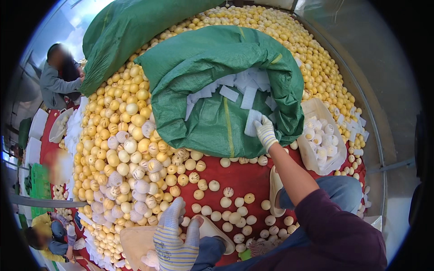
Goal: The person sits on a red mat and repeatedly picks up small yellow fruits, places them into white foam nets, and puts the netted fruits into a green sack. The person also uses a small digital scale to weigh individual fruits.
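Note:
My right hand [266, 132], in a striped knit glove, grips a flat white foam net sleeve [252, 122] at the front of a large open green woven sack [227, 135]. More white foam sleeves [249, 81] lie inside the sack. My left hand [178, 237], gloved too, is raised at the bottom with its fingers apart and nothing held. Beside it are a tan container [135, 238] and a netted fruit [151, 259]. Yellow and cream round melons [105, 135], some striped and some in foam nets, are heaped left of the sack.
At the right, a white plastic basket [318, 162] holds netted fruit. Loose melons [234, 217] lie on the red cloth [217, 169] around my feet. Another green sack [135, 30] stands at upper left beside a person [57, 81]. A second person [56, 237] sits at lower left.

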`<state>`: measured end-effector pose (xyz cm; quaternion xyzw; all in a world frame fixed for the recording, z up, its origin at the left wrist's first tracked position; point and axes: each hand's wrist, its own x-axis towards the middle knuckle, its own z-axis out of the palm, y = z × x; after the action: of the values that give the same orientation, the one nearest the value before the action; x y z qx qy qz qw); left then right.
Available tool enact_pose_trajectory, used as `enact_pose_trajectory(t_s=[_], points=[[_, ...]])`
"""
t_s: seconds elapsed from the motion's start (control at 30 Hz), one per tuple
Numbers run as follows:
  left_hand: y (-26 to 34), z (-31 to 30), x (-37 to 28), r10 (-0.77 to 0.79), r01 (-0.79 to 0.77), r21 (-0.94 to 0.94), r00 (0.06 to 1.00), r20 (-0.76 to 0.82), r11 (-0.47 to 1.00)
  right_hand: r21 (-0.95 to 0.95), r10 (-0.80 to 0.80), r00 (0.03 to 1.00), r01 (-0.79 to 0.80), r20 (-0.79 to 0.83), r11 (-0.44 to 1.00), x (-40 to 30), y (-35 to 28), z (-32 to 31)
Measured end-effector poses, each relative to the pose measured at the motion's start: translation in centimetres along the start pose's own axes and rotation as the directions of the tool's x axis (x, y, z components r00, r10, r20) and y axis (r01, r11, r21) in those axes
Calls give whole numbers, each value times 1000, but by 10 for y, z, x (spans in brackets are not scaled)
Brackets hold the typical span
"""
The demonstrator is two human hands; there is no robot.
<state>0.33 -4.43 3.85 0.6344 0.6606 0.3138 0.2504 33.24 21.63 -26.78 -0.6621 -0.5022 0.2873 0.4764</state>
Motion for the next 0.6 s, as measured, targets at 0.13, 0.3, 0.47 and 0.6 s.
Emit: enact_pose_trajectory(t_s=[0.13, 0.3, 0.47, 0.6], points=[[-5, 1, -2, 179, -165, 138, 979, -93, 977, 188, -100, 759, -30, 644, 982, -131, -136, 19], [-22, 11, -6, 305, -290, 151, 948, -86, 945, 267, -385, 470, 299, 794, 916, -206, -252, -3], [-29, 19, -12, 287, -259, 195, 949, -133, 946, 271, -471, 476, 430, 743, 861, -228, -266, -14], [-24, 22, -18, 262, -205, 340, 956, -130, 918, 191, -372, 525, 366, 766, 911, -237, -284, -21]])
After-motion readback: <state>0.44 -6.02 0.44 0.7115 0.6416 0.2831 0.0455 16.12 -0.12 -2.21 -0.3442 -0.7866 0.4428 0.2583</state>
